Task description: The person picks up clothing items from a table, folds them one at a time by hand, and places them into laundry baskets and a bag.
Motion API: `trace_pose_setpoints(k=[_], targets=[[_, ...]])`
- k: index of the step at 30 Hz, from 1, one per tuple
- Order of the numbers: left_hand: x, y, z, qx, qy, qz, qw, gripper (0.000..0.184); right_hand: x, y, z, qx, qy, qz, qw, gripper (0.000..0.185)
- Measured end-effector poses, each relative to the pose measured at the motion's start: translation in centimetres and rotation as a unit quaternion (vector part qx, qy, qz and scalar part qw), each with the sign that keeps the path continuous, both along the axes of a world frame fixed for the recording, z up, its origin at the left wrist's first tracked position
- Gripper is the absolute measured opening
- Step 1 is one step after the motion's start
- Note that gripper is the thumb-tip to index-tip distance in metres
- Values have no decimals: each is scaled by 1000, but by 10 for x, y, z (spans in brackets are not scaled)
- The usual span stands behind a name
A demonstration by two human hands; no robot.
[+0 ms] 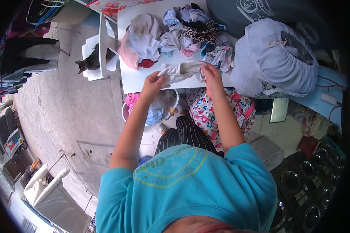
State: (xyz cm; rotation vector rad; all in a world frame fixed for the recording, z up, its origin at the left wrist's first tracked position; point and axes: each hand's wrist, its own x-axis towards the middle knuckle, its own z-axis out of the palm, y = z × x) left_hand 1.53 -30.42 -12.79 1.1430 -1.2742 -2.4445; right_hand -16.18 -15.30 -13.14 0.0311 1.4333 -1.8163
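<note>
The head camera looks down past a teal shirt [194, 194] to the person's hands, set apart above the near edge of the desk [186, 83], the left hand [155, 84] and right hand [211, 74] each pinching one end of a small white cloth [181, 72]. Below that desk edge I see a basin [123, 112] of clothes and a colourful patterned bundle [241, 108]. Farther back on the desk lies a mixed clothes pile [192, 33], with a bulging pale bag [256, 58] at its right end and a dark cat [93, 60] on a white chair [103, 42] off its left.
</note>
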Motion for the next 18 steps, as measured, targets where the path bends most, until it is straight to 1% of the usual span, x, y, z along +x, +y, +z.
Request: trace_pose_setpoints(k=[1, 2, 4, 5, 9, 11, 12, 13, 14, 16, 17, 18], targets=[[6, -4, 2, -16, -17, 13, 1000, 19, -2, 1, 2, 13, 20, -1, 1000, 20], [11, -8, 4, -16, -17, 14, 1000, 19, -2, 4, 0, 13, 20, 0, 1000, 20], [20, -14, 9, -71, -53, -5, 996, 19, -1, 9, -2, 49, 67, 24, 996, 19], [25, -15, 10, -87, -54, -4, 995, 21, 1, 9, -3, 49, 68, 26, 996, 19], [44, -22, 1, -103, -86, -26, 991, 23, 8, 5, -3, 43, 86, -7, 995, 15], [55, -25, -13, -245, -46, -4, 968, 27, 9, 4, -9, 43, 86, -24, 995, 13], [57, -25, -8, -245, -46, -2, 968, 27, 9, 6, -9, 52, 109, 17, 993, 14], [61, -25, -2, -184, -14, 36, 982, 27, 9, 8, -9, 61, 131, 58, 988, 14], [64, -25, 3, -121, 17, 74, 990, 27, 10, 10, -10, 61, 131, 61, 988, 14], [66, -23, 22, -119, 35, 91, 988, 28, 13, 9, 4, 107, 21, 203, 973, 16], [67, -22, 36, -85, 5, 80, 993, 29, 15, 7, 13, 115, -90, 224, 964, 23], [68, -20, 43, -52, -26, 69, 996, 29, 17, 6, 21, 113, -89, 227, 963, 23]])
